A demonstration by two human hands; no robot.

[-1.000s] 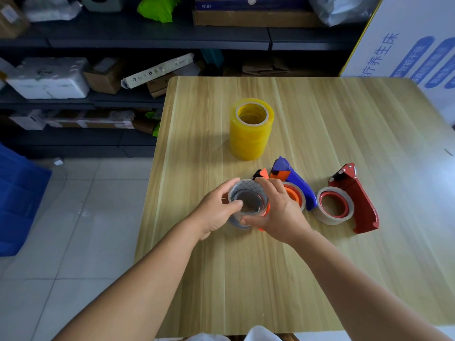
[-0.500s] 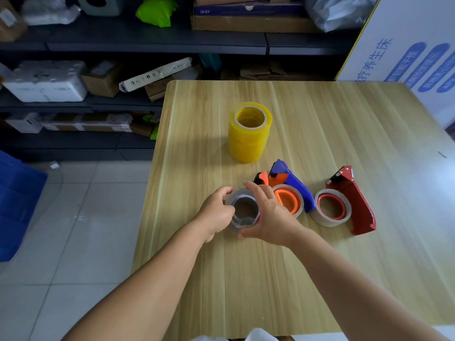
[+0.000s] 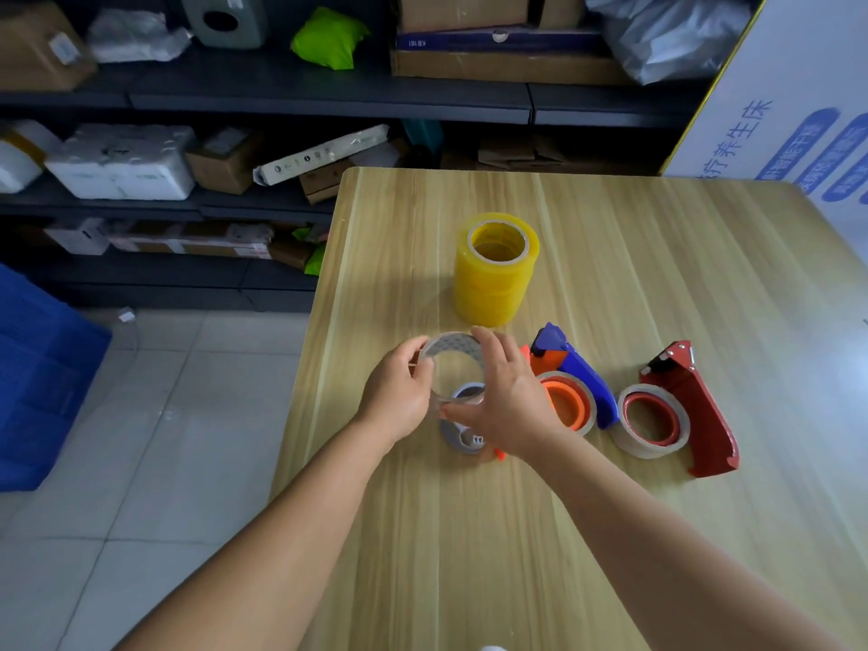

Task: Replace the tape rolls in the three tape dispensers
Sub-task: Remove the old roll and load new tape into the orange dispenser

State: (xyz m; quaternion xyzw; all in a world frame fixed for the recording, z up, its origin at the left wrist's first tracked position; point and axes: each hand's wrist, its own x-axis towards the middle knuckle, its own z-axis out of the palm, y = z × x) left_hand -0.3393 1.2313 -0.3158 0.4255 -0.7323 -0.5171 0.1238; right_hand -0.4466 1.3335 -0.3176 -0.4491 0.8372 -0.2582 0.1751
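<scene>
Both the left hand point(image 3: 399, 397) and right hand point(image 3: 500, 401) pinch the nearly spent tape roll point(image 3: 448, 357) by its rim, held just above the grey-hubbed dispenser point(image 3: 462, 434), probably clear of it, seemingly to free the hub for a yellow roll point(image 3: 495, 270)

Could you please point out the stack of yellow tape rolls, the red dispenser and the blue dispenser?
stack of yellow tape rolls point(image 3: 493, 288): head view, on its side wall.
red dispenser point(image 3: 704, 411): head view, on its handle.
blue dispenser point(image 3: 582, 373): head view, on its body.
</scene>
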